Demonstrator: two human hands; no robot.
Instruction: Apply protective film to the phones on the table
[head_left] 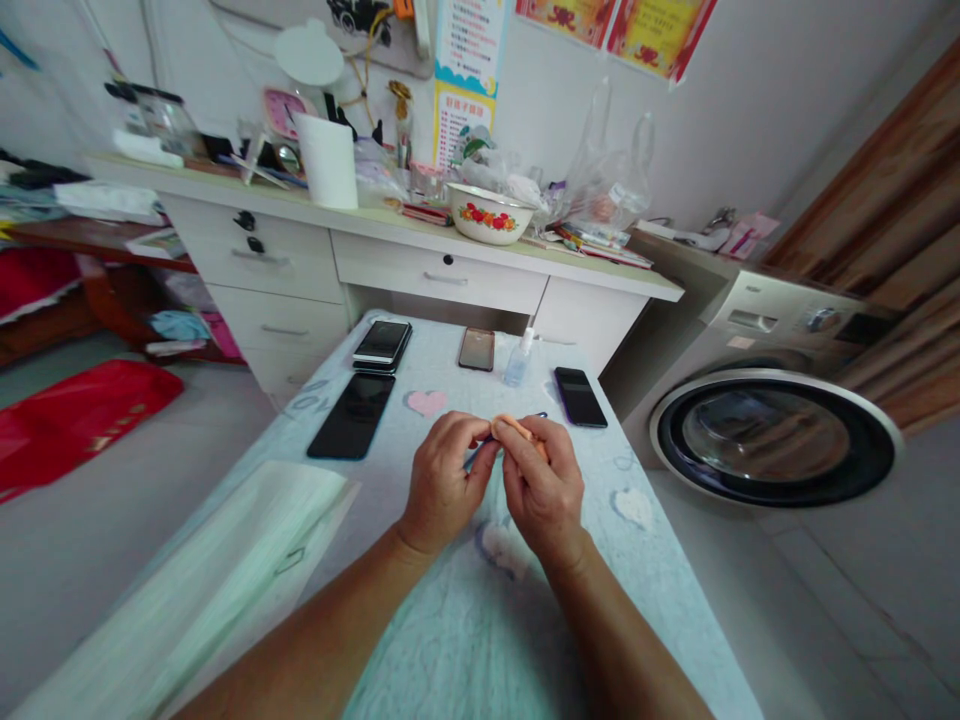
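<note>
Both of my hands meet above the middle of the cloth-covered table. My left hand (448, 480) pinches a thin dark blue item (475, 457), mostly hidden by the fingers. In my right hand (546, 485) is a small orange cloth (538, 447), pressed against the blue item near the left fingertips. What the blue item is, I cannot make out. Beyond the hands stand a clear spray bottle (517, 362) and a brown-edged phone case or phone (477, 349). A dark phone (580, 397) lies to the right.
At the left, a large black phone (351, 416) lies below stacked phones (381, 343). A pale plastic sheet (247, 560) covers the table's left front. Behind is a desk (420, 232) with a flowered bowl (491, 216); a washing machine (750, 400) stands at right.
</note>
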